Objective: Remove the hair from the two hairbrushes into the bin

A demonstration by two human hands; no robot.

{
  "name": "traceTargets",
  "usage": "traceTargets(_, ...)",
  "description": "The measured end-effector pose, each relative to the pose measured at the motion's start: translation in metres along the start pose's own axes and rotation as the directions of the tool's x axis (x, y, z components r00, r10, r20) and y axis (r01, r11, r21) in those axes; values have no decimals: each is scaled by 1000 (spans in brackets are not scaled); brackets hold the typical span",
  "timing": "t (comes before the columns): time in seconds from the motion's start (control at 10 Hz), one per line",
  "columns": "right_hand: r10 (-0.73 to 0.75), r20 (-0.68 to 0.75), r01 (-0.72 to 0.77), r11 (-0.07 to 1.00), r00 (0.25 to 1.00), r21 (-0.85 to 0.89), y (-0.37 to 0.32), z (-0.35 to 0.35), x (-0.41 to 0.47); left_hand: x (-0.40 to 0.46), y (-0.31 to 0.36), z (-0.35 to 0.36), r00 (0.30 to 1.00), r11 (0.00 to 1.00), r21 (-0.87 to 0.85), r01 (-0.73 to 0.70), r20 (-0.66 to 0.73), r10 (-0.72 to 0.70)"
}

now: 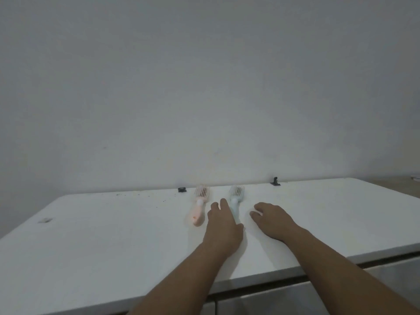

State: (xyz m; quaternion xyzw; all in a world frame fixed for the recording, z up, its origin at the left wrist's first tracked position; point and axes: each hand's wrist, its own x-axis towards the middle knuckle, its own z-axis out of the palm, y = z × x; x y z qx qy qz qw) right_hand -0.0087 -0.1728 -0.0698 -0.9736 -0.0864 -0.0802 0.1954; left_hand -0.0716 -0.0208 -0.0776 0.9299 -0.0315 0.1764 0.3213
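Observation:
Two hairbrushes lie side by side on the white table (113, 235), heads toward the wall. The pink hairbrush (200, 204) is on the left, the pale blue hairbrush (235, 197) on the right. My left hand (223, 226) rests flat over the lower end of the blue brush's handle, fingers stretched forward between the two brushes. My right hand (273, 220) lies palm down on the table just right of the blue brush, fingers loosely bent and holding nothing. I cannot make out hair in the bristles. No bin is in view.
A plain white wall rises right behind the table. Two small black fittings (181, 190) (275, 181) sit at the table's back edge. Dark specks (141, 195) dot the back left. A small slot (44, 220) marks the left side. The front edge runs under my forearms.

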Motion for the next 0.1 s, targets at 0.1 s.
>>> traceTargets(0.1,-28,23,29,999,999,-31,3,-5,-18,-19,5,-5,1000,999,49,-15,-9,16)
